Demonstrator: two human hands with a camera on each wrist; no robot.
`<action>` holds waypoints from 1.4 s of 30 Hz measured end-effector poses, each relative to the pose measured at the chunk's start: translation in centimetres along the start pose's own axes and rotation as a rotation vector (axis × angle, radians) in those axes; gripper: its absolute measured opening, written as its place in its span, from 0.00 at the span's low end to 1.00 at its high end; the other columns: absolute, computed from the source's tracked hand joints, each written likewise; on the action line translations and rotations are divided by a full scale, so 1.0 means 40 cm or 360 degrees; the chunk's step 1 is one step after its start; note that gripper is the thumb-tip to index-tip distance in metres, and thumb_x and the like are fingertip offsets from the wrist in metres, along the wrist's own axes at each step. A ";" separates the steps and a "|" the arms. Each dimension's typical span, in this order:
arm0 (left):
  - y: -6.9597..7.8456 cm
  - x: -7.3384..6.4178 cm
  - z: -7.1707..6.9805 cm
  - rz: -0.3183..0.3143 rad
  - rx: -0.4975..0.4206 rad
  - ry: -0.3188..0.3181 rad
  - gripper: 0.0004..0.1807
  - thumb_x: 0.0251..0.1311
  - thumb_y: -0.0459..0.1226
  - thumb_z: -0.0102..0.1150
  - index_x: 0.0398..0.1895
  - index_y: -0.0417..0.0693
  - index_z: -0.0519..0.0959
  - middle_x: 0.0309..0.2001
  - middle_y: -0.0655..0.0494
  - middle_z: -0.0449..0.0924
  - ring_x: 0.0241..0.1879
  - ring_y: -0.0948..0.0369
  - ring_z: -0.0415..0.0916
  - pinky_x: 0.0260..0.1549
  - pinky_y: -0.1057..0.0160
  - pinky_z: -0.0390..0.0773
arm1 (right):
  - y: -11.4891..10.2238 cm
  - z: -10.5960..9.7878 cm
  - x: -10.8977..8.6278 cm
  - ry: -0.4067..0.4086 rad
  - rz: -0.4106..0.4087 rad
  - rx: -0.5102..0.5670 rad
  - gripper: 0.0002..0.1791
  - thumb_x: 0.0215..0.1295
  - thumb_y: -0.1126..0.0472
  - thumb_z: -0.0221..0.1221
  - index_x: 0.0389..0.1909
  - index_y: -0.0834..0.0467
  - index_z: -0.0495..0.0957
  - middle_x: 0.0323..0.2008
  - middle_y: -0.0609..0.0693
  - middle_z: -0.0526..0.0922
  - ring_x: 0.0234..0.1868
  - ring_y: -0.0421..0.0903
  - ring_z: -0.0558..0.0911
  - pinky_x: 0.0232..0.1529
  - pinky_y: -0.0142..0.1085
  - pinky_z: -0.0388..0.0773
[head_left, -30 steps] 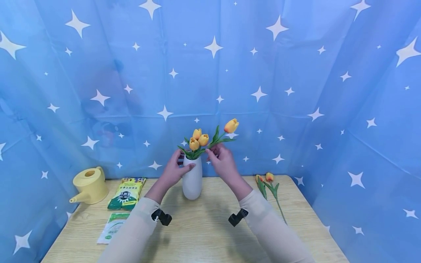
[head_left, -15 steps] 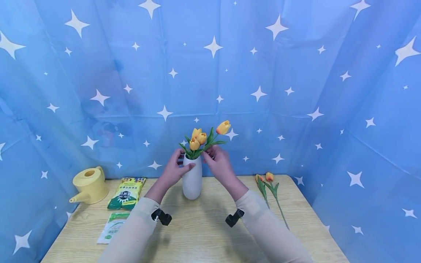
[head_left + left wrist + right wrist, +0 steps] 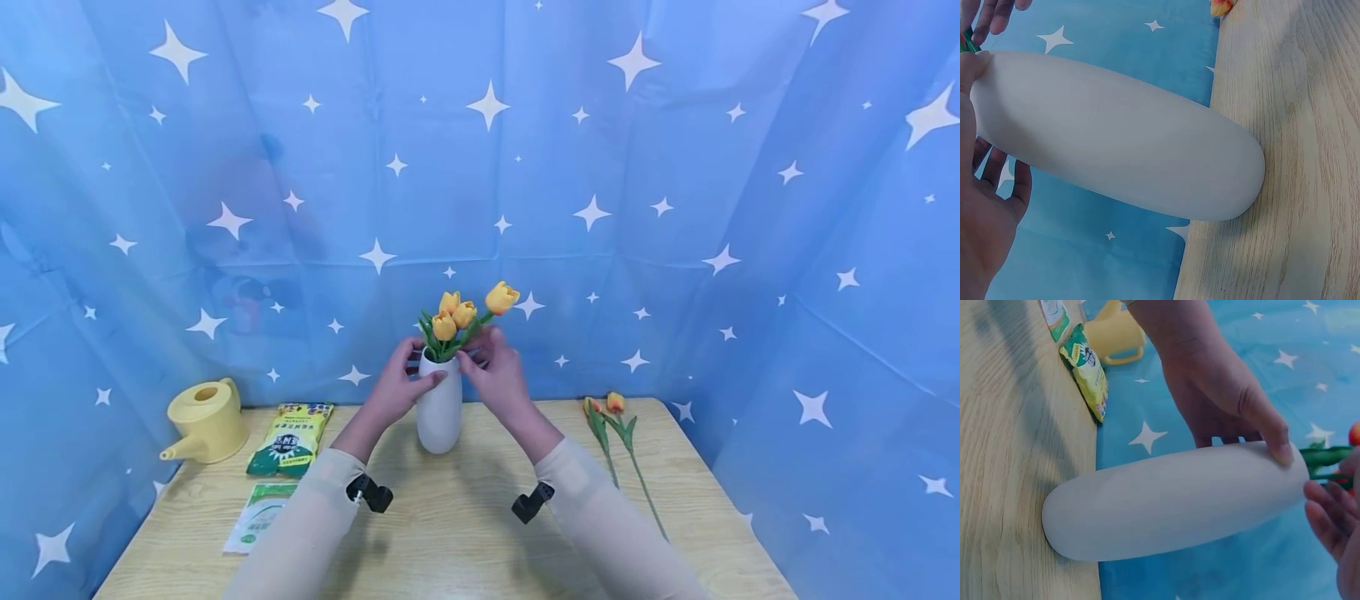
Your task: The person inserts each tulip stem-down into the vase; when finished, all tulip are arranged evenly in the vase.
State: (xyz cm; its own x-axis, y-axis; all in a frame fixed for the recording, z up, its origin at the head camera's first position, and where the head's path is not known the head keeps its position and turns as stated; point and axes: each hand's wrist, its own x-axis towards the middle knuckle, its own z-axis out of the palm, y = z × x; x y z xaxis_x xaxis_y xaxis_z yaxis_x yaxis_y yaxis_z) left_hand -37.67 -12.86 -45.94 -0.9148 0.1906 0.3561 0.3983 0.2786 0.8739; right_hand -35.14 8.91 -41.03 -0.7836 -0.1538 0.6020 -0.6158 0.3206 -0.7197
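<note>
Soft light, wrist views seemingly dimmer

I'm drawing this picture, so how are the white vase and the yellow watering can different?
The vase is white, while the watering can is yellow. The vase is tall and slim; the watering can is squat, with a spout. The left hand holds the vase, which has tulips in it; no hand touches the watering can. Both are upright with an opening on top.
</note>
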 end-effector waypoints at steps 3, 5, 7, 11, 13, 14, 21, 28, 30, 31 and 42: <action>0.003 -0.001 0.000 -0.0015 0.0003 0.0006 0.34 0.70 0.50 0.75 0.72 0.52 0.71 0.66 0.46 0.75 0.66 0.44 0.76 0.61 0.39 0.83 | 0.000 -0.006 -0.003 0.0062 0.0026 0.0069 0.15 0.76 0.66 0.69 0.56 0.60 0.76 0.46 0.53 0.87 0.36 0.46 0.89 0.37 0.36 0.85; 0.006 -0.001 0.000 -0.0024 0.0009 0.0009 0.33 0.70 0.51 0.75 0.71 0.52 0.71 0.66 0.47 0.76 0.65 0.44 0.77 0.60 0.39 0.84 | -0.002 -0.009 -0.002 0.0102 0.0041 0.0139 0.13 0.77 0.65 0.69 0.55 0.60 0.76 0.46 0.53 0.85 0.35 0.48 0.88 0.35 0.35 0.83; 0.007 -0.001 -0.001 -0.0025 0.0010 0.0006 0.33 0.70 0.51 0.75 0.70 0.52 0.72 0.66 0.47 0.76 0.65 0.44 0.77 0.59 0.40 0.84 | -0.005 -0.012 0.000 0.0143 0.0048 0.0205 0.11 0.79 0.64 0.68 0.53 0.60 0.77 0.44 0.54 0.84 0.34 0.50 0.87 0.32 0.34 0.81; 0.007 0.001 0.000 -0.0014 0.0007 0.0002 0.32 0.71 0.51 0.75 0.70 0.53 0.72 0.66 0.48 0.76 0.65 0.44 0.77 0.59 0.40 0.84 | -0.010 -0.014 0.008 0.0190 0.0034 0.0278 0.08 0.81 0.61 0.67 0.52 0.59 0.79 0.43 0.53 0.83 0.32 0.53 0.85 0.30 0.34 0.81; 0.006 0.002 0.001 -0.0009 0.0007 0.0003 0.32 0.71 0.51 0.75 0.70 0.53 0.72 0.66 0.48 0.75 0.65 0.44 0.77 0.59 0.39 0.84 | -0.014 -0.014 0.011 0.0198 0.0021 0.0280 0.08 0.80 0.60 0.67 0.51 0.58 0.80 0.43 0.52 0.84 0.31 0.52 0.85 0.31 0.35 0.82; 0.006 0.002 0.002 -0.0007 0.0004 0.0004 0.32 0.71 0.50 0.75 0.70 0.53 0.72 0.65 0.48 0.76 0.65 0.44 0.77 0.59 0.39 0.84 | -0.016 -0.014 0.012 0.0200 0.0015 0.0273 0.07 0.80 0.60 0.67 0.51 0.58 0.81 0.43 0.52 0.84 0.31 0.51 0.85 0.31 0.35 0.83; 0.004 0.001 0.006 -0.0013 -0.0022 -0.0003 0.32 0.71 0.49 0.75 0.71 0.53 0.71 0.66 0.47 0.75 0.65 0.44 0.76 0.60 0.39 0.83 | -0.018 -0.006 0.009 0.0204 -0.0006 0.0217 0.07 0.79 0.63 0.68 0.50 0.60 0.81 0.43 0.53 0.85 0.33 0.49 0.84 0.33 0.34 0.81; 0.003 0.002 0.004 -0.0016 -0.0028 0.0002 0.34 0.71 0.50 0.75 0.73 0.54 0.70 0.67 0.47 0.75 0.66 0.44 0.76 0.61 0.38 0.83 | -0.031 0.001 0.018 0.0173 0.0056 0.0291 0.14 0.77 0.58 0.71 0.54 0.58 0.80 0.44 0.51 0.84 0.34 0.50 0.84 0.34 0.33 0.81; 0.004 0.000 0.004 -0.0024 -0.0028 0.0004 0.35 0.71 0.50 0.75 0.75 0.55 0.70 0.68 0.47 0.75 0.66 0.44 0.76 0.61 0.38 0.83 | -0.033 0.003 0.020 0.0178 0.0064 0.0304 0.14 0.76 0.57 0.72 0.53 0.58 0.81 0.42 0.51 0.85 0.33 0.49 0.84 0.32 0.34 0.80; 0.004 -0.001 0.004 -0.0031 -0.0029 0.0004 0.36 0.71 0.50 0.75 0.76 0.55 0.70 0.68 0.47 0.74 0.66 0.44 0.76 0.60 0.38 0.83 | -0.034 0.004 0.021 0.0183 0.0071 0.0304 0.13 0.76 0.57 0.72 0.51 0.58 0.81 0.41 0.51 0.85 0.32 0.49 0.83 0.32 0.34 0.80; 0.007 -0.002 0.004 -0.0070 -0.0065 0.0014 0.39 0.70 0.51 0.76 0.78 0.55 0.68 0.67 0.45 0.75 0.65 0.42 0.77 0.56 0.39 0.85 | -0.035 0.014 0.017 0.0222 0.0106 0.0292 0.07 0.78 0.60 0.69 0.45 0.60 0.82 0.38 0.52 0.86 0.29 0.47 0.83 0.34 0.34 0.85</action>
State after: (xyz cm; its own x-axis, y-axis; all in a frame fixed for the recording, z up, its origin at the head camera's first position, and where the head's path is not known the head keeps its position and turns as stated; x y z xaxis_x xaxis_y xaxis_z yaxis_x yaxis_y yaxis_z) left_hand -37.47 -12.65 -45.80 -0.9320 0.1709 0.3197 0.3547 0.2481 0.9015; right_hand -34.85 7.85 -39.78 -0.8118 -0.0034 0.5840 -0.5779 0.1487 -0.8024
